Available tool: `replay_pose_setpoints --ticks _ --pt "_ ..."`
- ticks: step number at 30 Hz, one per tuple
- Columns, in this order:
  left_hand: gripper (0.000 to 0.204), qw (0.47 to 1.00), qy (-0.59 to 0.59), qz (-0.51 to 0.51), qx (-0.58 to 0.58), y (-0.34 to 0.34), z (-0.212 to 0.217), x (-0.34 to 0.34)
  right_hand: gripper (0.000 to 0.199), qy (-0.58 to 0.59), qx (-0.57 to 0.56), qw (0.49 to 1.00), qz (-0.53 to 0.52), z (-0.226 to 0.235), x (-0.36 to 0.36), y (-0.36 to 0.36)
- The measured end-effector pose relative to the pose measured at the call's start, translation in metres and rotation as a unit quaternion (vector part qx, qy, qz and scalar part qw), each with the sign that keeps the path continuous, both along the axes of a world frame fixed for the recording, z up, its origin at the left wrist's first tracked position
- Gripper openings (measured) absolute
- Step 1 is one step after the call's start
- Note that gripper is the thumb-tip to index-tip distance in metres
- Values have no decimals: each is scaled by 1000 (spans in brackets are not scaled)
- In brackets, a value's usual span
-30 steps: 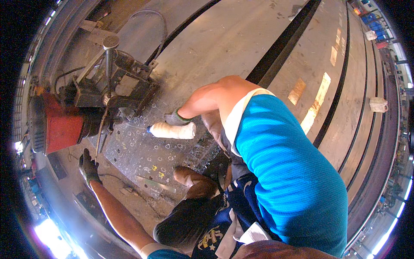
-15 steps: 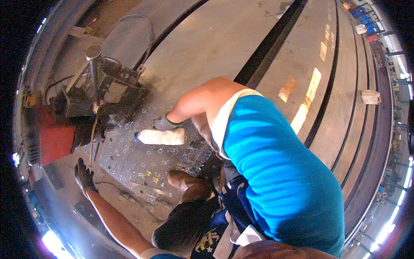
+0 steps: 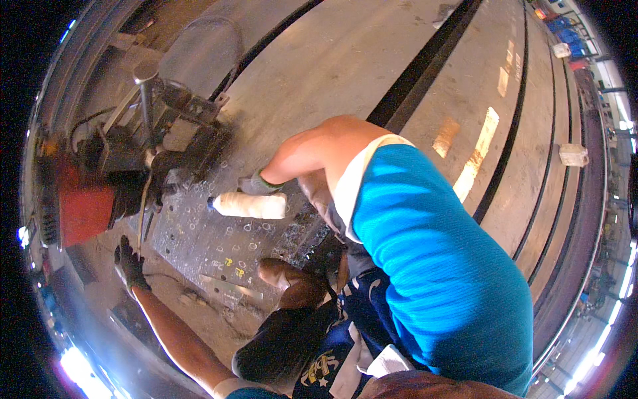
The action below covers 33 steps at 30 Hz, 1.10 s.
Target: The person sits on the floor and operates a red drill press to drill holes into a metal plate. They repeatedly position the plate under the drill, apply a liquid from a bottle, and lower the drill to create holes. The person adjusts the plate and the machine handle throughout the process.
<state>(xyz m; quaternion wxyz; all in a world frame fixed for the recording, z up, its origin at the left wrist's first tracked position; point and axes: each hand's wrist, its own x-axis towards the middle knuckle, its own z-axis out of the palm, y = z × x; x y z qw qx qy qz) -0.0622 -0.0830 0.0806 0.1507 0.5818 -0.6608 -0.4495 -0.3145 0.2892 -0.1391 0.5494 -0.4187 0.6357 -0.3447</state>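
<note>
My left hand [image 3: 131,266], in a dark glove, is beside the lower end of a thin metal rod [image 3: 142,229]. Its fingers are stretched upward and apart. The rod hangs from a red and black machine [image 3: 86,209] with a round-topped metal post [image 3: 146,96]. My right hand [image 3: 258,185], in a grey glove with a green cuff, is down at the far side of a pale plastic bottle [image 3: 251,205] with a dark cap. The bottle lies on its side on a dark metal plate [image 3: 193,243]. Its body and the glove hide the right fingertips.
White chalk circles and yellow marks dot the plate, with shavings scattered on it. A flat metal strip [image 3: 232,287] lies near my knee. Beyond is a wide metal surface [image 3: 312,80] cut by long dark slots [image 3: 425,63]. A white jug [image 3: 573,155] stands far right.
The whole view has shifted slightly, with the scene sitting a little higher. Both hands, the bottle and the machine keep nearly the same places relative to one another.
</note>
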Motion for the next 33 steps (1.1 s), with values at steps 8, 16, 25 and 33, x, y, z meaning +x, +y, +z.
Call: replay_pose_setpoints --ticks 8,16,25,33 --pt "51 995 -27 -27 -92 46 33 -20 40 19 -6 998 54 -13 -6 13" --pt "57 991 -56 -13 -121 66 53 -16 39 43 -4 996 84 -23 -6 12" --pt "57 995 -57 -6 -83 56 49 -14 39 58 -17 994 93 -30 -13 10" --pt "55 992 -57 3 -112 61 46 -14 38 75 -24 992 101 -33 -13 9"
